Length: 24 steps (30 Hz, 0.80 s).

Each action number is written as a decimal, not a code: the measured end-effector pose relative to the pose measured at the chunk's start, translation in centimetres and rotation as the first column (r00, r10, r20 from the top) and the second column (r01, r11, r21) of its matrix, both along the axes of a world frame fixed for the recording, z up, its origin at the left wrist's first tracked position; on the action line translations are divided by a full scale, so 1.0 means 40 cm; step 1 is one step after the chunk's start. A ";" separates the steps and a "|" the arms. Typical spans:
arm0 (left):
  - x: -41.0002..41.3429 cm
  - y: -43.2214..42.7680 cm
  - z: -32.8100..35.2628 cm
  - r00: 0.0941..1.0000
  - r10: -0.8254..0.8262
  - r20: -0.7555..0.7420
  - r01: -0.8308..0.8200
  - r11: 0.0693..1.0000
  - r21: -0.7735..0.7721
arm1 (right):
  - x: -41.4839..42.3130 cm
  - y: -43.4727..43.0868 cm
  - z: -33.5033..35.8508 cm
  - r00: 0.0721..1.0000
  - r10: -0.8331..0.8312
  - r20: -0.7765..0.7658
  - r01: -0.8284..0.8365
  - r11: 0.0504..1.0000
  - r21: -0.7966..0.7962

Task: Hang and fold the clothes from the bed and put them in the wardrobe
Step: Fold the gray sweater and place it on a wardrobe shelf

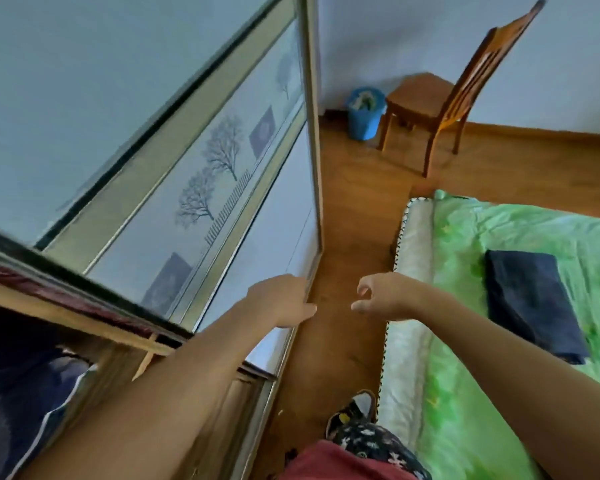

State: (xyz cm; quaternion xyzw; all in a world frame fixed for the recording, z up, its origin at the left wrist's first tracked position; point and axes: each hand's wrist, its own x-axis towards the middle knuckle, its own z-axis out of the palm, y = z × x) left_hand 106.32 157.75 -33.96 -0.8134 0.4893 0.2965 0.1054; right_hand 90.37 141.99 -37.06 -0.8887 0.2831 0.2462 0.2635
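- Green sheet covers one bed (499, 393), which lies to the right of the right hand (378, 296).
- One folded dark blue garment (530, 303) lies flat on this bed, well apart from the right hand, on its right side.
- Two hands show. The left hand (284, 301) grips the edge of one sliding door (222, 188) of the wardrobe (66, 317); the thumb is on the front side and the frame hides the other fingers.
- The right hand hangs in the air near the left hand, over the wooden floor (354, 220); its fingers are loosely curled and hold nothing.
- To the left of the left forearm, the open part of the wardrobe shows one dark blue cloth (21, 410) with a white stripe.
- Far beyond both hands stand one wooden chair (426, 98) and one blue bin (364, 114), just beside each other at the wall.
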 end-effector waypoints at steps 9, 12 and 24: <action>-0.078 -0.413 -0.041 0.962 -0.273 0.011 0.274 0.962 -0.005 | -0.231 -0.280 -0.068 0.916 -0.401 -0.013 0.402 0.915 0.043; -0.149 -0.540 -0.061 0.916 -0.401 -0.001 0.401 0.916 0.028 | -0.376 -0.329 -0.084 0.850 -0.525 -0.051 0.526 0.851 0.001; -0.542 -1.008 -0.239 0.603 -0.791 -0.099 0.795 0.606 0.000 | -0.773 -0.368 -0.182 0.345 -0.938 -0.036 0.939 0.344 0.015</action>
